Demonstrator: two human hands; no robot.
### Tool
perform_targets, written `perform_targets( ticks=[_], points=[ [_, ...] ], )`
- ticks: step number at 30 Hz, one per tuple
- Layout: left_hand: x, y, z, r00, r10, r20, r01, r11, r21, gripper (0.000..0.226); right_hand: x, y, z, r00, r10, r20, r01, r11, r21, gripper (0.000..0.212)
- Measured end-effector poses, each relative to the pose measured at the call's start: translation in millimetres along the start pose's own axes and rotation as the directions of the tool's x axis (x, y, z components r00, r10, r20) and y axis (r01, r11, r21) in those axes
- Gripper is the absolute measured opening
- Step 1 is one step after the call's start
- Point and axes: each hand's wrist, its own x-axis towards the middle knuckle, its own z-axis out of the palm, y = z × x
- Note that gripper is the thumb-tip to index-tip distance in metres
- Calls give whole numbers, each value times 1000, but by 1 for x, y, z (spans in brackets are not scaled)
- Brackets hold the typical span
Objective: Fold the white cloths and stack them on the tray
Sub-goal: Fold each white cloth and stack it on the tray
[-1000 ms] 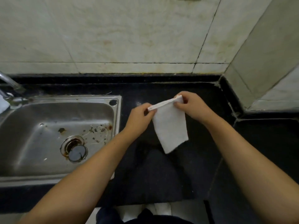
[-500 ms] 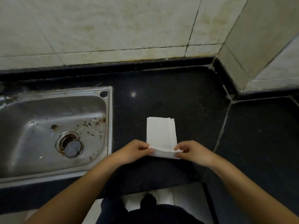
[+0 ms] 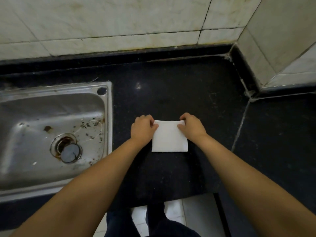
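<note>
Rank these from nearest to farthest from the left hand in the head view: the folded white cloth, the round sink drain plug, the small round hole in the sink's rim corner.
1. Folded white cloth: the left hand grips its far-left corner, on the black counter.
2. Small round hole in the steel sink's rim corner: left of the hand and farther back.
3. Round sink drain plug: farther left, down in the basin.

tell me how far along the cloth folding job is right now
Done: one white cloth lies folded into a compact square on the black counter. In hand: the left hand and right hand pinch its far corners, finishing the fold. Left: stacking it on the tray, which is not in view, nor are any other cloths.
</note>
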Motion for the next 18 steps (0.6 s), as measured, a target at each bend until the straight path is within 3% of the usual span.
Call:
perform_targets(
  ticks=[4,7,12,15,16,18],
  points=[
    [-15,-2,10,987,-124,-107,126,992,13,35,-10,8,6,989,112,-101,-120,990,-69,46],
    [-29,0,18,983,-173,-63,180,975,129,43,-20,9,13,979,187,-87,-201,959,-198,53],
    [-27,13,19,988,-155,4,152,975,164,30,-21,-6,19,976,208,-68,-217,957,-194,39],
    [-28,14,8,990,-115,87,121,990,-69,14,-30,-1,11,966,258,-30,-252,958,135,25],
    [-29,15,3,985,-98,142,127,969,-213,10,-37,3,8,957,290,-10,-271,906,325,19],
    [-32,16,-7,972,-36,233,133,901,-414,5,-57,13,3,936,345,67,-300,685,665,18]
  ],
)
